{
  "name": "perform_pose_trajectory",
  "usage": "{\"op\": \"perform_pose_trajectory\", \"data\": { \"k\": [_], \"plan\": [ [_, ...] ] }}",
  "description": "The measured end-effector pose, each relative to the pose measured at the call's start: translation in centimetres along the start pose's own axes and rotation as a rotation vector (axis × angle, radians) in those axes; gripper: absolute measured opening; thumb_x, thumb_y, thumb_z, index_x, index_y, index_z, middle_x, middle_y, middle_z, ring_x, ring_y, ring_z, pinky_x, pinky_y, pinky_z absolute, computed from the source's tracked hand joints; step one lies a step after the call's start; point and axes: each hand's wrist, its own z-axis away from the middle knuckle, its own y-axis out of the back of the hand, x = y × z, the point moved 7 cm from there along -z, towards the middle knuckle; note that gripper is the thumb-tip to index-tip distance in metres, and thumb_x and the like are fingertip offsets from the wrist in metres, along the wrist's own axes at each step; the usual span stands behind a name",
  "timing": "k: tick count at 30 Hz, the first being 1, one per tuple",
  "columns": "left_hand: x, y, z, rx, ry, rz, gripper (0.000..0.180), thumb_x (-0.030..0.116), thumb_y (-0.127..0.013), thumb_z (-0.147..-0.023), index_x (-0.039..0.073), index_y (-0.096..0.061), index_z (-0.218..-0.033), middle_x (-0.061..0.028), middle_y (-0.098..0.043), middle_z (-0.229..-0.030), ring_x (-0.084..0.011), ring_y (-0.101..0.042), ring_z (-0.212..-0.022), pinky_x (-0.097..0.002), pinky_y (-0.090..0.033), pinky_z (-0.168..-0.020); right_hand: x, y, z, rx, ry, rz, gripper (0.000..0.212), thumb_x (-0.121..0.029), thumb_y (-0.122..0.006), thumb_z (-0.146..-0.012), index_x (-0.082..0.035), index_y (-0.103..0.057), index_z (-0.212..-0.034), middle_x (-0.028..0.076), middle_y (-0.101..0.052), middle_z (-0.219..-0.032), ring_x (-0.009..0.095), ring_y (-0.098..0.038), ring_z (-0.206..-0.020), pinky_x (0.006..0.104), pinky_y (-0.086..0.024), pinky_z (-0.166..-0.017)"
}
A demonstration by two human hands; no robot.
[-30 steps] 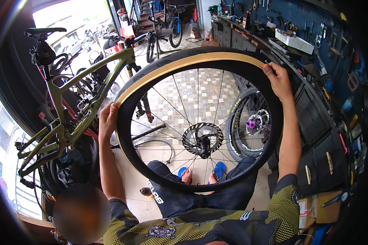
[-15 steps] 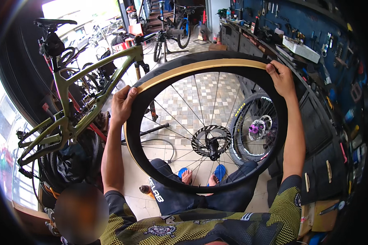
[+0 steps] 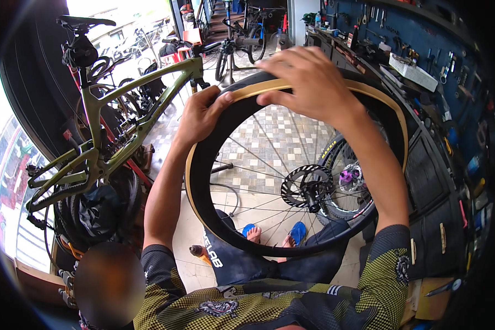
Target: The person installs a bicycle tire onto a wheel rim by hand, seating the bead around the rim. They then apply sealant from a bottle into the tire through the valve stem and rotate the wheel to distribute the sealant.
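Left hand (image 3: 203,113) is clamped on the tyre (image 3: 253,89), thumb pressed on the tan sidewall and fingers wrapped round the black tread. Right hand (image 3: 311,82) is arched over the top of that same tyre, just beside the left one, fingers and thumb spread apart and not clenched. Its fingertips are blurry, so I can't tell how firmly it's touching, if at all.

The tyre runs round a deep black rim (image 3: 203,165), below and between the hands. To the right of the right hand, the tan sidewall stands out past the rim in a loose curve. Under the right hand, in the middle of the spokes, there's a black disc rotor (image 3: 291,187) on the hub. The wheel's lower edge is over the dark trousers (image 3: 308,269), with blue flip-flops (image 3: 298,233) showing through the spokes.

Further out, below the right hand and partly behind its forearm, is a second wheel with a purple hub (image 3: 349,176). Left of the left hand stands an olive-green bike frame (image 3: 93,124) with a black saddle (image 3: 86,21). Well off to the right of the right hand, a white basket (image 3: 412,71) sits on the bench, below a blue tool wall (image 3: 401,27).
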Motion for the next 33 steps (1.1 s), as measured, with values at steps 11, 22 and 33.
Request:
{"op": "perform_pose_trajectory", "data": {
  "k": [11, 22, 33],
  "plan": [
    [6.2, -0.2, -0.9, 0.101, -0.116, -0.224, 0.039, 0.037, -0.064, -0.105, 0.000, -0.071, -0.096, -0.0188, -0.063, -0.071, -0.0309, -0.061, -0.064, -0.0435, -0.047, -0.064, 0.8, -1.9, -2.2, 0.038, -0.063, -0.054, 0.045, -0.057, -0.061, -0.098, -0.014, -0.070, -0.089, 0.011, -0.074, -0.076, 0.031, -0.076, -0.076, 0.0476, -0.059, -0.067],
    [2.8, -2.6, -4.0, -0.099, 0.115, 0.040, 0.053, 0.048, -0.072, -0.099, -0.003, -0.073, -0.085, -0.0013, -0.054, -0.059, -0.0087, -0.047, -0.059, -0.0357, -0.039, -0.054, 3.9, -3.1, -4.0, -0.497, -0.315, -0.166, 0.043, -0.061, -0.061, -0.096, -0.024, -0.082, -0.106, 0.007, -0.080, -0.100, 0.035, -0.075, -0.099, 0.0532, -0.056, -0.092],
    [1.8, -1.2, -3.0, -0.032, 0.018, 0.030, 0.065, 0.057, -0.052, -0.108, -0.003, -0.073, -0.097, -0.0007, -0.051, -0.065, -0.0088, -0.045, -0.066, -0.0335, -0.036, -0.059, 7.2, -2.4, 0.8, 0.115, -0.248, 0.056, 0.074, -0.073, -0.042, -0.101, -0.009, -0.071, -0.078, 0.013, -0.073, -0.077, 0.032, -0.074, -0.075, 0.0489, -0.058, -0.070]
  ]
}}
